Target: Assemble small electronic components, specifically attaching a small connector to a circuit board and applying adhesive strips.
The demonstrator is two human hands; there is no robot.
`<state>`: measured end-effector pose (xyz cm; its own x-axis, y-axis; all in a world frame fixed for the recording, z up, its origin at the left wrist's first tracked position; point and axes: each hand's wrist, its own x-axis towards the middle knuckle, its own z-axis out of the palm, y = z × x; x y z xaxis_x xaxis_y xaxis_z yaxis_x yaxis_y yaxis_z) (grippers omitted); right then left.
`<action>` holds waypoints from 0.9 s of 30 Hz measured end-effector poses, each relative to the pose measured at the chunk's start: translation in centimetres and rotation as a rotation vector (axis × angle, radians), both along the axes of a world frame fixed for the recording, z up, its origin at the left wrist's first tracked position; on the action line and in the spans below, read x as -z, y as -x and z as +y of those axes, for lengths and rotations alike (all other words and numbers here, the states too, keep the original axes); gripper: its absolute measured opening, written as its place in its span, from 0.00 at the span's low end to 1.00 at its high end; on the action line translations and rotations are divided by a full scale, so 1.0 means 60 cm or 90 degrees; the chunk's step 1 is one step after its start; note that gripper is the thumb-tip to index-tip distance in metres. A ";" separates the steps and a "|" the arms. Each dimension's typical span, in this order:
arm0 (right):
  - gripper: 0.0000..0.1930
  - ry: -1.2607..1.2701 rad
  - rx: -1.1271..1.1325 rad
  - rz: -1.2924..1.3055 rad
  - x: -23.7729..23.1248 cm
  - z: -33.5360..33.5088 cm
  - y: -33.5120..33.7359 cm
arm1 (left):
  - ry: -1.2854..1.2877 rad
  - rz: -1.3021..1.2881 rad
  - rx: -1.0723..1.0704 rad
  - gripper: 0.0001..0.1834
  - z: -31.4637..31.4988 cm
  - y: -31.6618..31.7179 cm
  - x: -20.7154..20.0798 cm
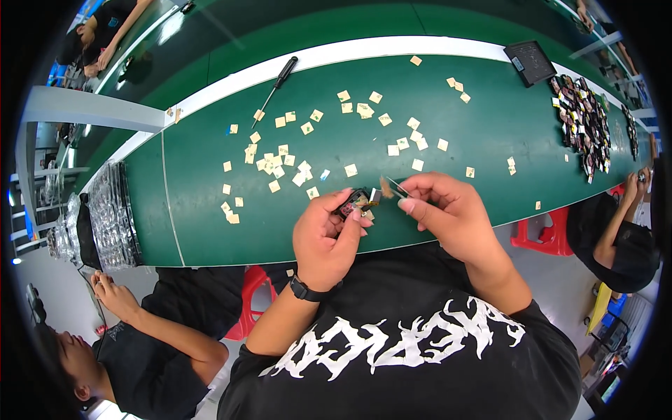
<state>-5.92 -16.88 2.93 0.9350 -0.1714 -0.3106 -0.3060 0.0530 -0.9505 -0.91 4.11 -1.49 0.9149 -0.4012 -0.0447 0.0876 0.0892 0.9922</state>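
My left hand [323, 241] is closed around a small black electronic part [355, 200], held just above the near edge of the green table. A silvery tab [376, 195] sticks out of its right side. My right hand [448, 215] pinches thin metal tweezers [397, 186] between thumb and fingers. At the tweezers' tips is a small brownish piece [385, 187], close beside the tab; whether it touches the part I cannot tell. Small cream paper squares [278, 171] lie scattered over the table beyond both hands.
A screwdriver [281, 75] lies toward the far edge. To the right, a pile of small dark parts [582, 122] lies near a black tray [530, 64]. Clear plastic trays [112, 217] are stacked at the left end. People [150, 343] sit on both sides.
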 end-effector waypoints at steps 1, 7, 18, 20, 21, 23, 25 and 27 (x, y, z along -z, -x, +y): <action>0.09 0.011 -0.010 -0.008 0.003 0.002 0.000 | 0.001 0.002 -0.002 0.17 -0.001 0.002 0.001; 0.07 0.271 -0.060 -0.143 -0.003 0.023 -0.005 | -0.011 -0.044 -0.030 0.17 -0.004 0.003 0.005; 0.06 0.622 -0.089 -0.243 -0.015 0.068 -0.009 | -0.071 -0.086 -0.006 0.16 -0.001 -0.002 0.012; 0.05 0.655 -0.089 -0.235 -0.017 0.074 -0.007 | -0.086 -0.111 0.001 0.16 0.002 -0.003 0.016; 0.05 0.661 -0.087 -0.232 -0.017 0.076 -0.007 | -0.102 -0.138 0.010 0.16 0.003 -0.004 0.018; 0.05 0.669 -0.090 -0.228 -0.015 0.078 -0.008 | -0.085 -0.135 0.013 0.16 0.003 -0.005 0.020; 0.05 0.656 -0.092 -0.227 -0.012 0.078 -0.009 | -0.068 -0.133 0.017 0.16 0.005 -0.007 0.017; 0.06 0.642 -0.099 -0.230 -0.009 0.076 -0.010 | -0.049 -0.073 0.050 0.16 0.011 -0.011 0.010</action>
<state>-5.31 -12.32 3.46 0.9765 -0.0649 0.2056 0.0655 -0.8190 -0.5700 -0.23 4.79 -2.07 0.8814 -0.4716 0.0255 -0.0235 0.0100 0.9997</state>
